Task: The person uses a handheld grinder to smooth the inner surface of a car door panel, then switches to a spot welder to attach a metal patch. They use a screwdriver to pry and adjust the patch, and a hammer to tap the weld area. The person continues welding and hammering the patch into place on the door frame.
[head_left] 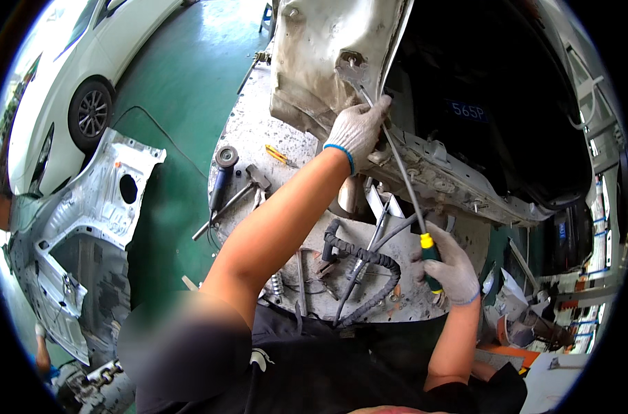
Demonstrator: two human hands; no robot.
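Note:
A long screwdriver with a green and yellow handle slants up across the middle of the head view. My right hand, in a whitish work glove, is wrapped round the handle. Higher up, my left hand, gloved with a blue cuff edge, closes about the shaft near the tip; its palm side is hidden. The tip rests at a dirty cream-coloured car body panel, just below a rusty hole with a stud. Whether the tip touches or is wedged under the panel's edge, I cannot tell.
On the speckled platform lie an angle grinder, a hammer, a yellow cutter knife and a black-wrapped hose. A cut body panel and a white car stand left. The dark car opening is right.

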